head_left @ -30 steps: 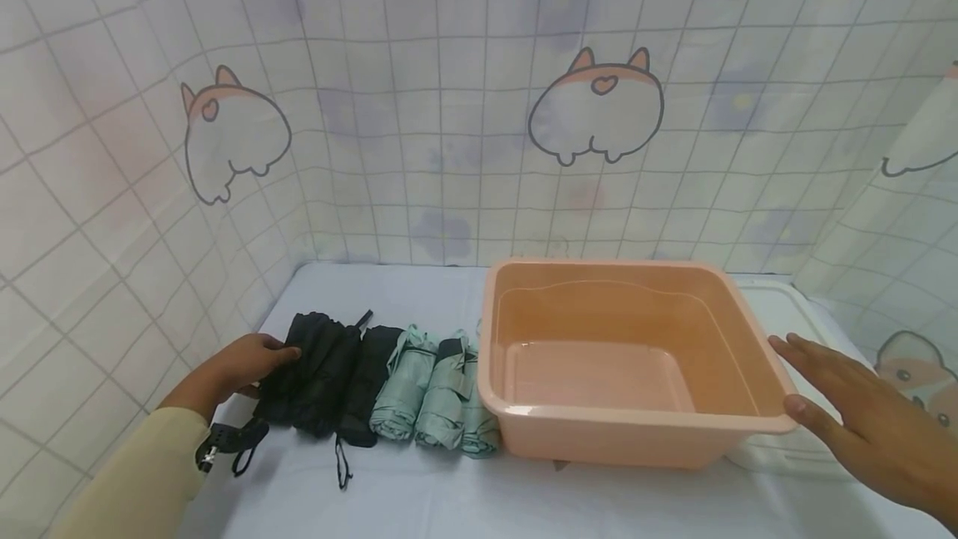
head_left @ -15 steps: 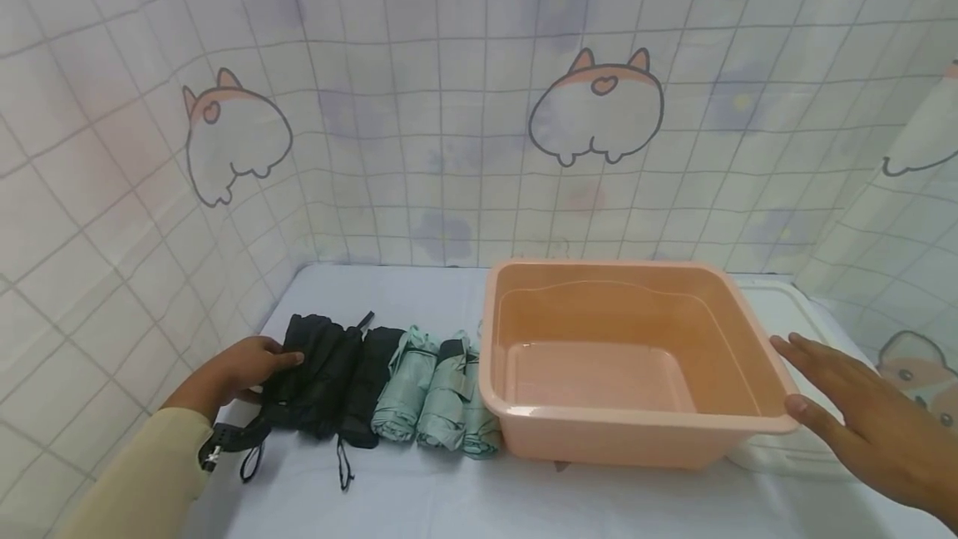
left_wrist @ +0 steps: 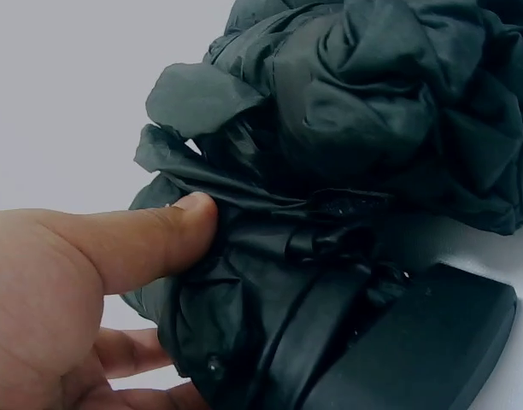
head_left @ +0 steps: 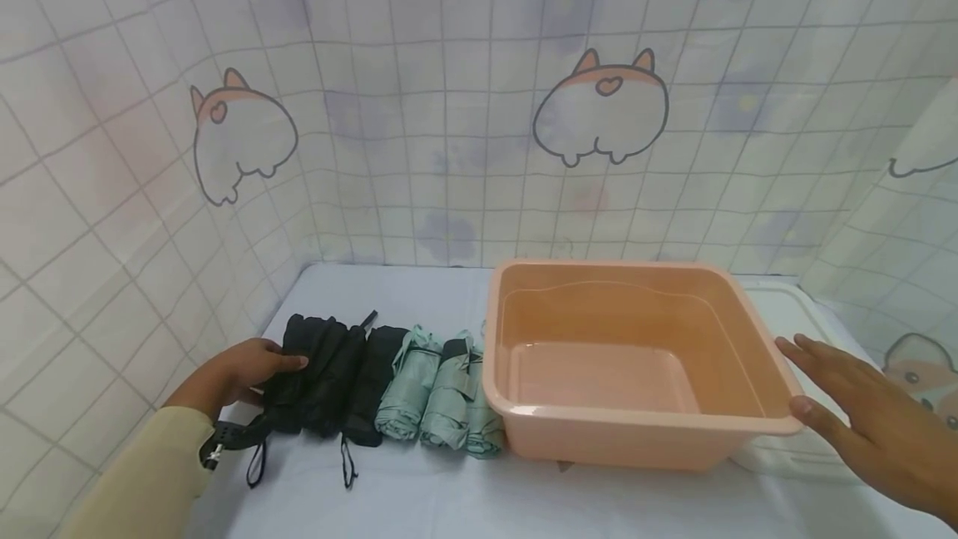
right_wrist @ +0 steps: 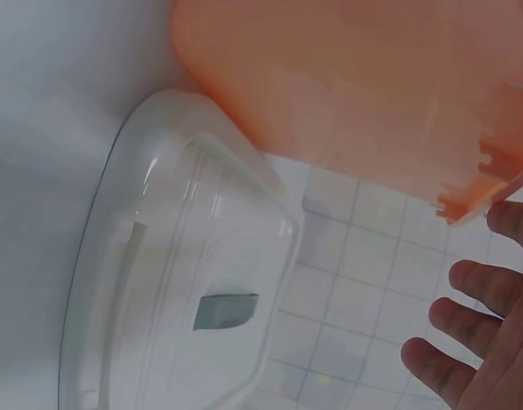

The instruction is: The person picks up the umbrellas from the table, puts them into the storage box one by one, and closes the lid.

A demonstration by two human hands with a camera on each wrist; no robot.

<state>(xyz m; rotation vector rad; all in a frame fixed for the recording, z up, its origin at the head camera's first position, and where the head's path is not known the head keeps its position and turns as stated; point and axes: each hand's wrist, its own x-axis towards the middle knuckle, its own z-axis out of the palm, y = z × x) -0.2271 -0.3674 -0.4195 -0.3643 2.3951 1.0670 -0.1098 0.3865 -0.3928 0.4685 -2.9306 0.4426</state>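
Observation:
My left hand grips the leftmost black folded umbrella, thumb on top and fingers beneath it. Its smooth dark handle shows in the left wrist view, and a wrist loop hangs toward the front. Right beside it lie two more black umbrellas, then several rolled mint-green umbrellas in a row. The last green one is partly hidden by a peach plastic basin with nothing inside. At the basin's right rim, my right hand is spread, fingers straight, thumb at the edge.
A white plastic lid or box with a grey-green latch sits under and behind the basin's right side. A white cloth covers the table. Gridded curtains with cartoon corgis enclose the back and both sides.
The left hand has shifted very slightly right along with the black umbrella and its loop. The view has turned a little. The right hand keeps its place at the basin rim.

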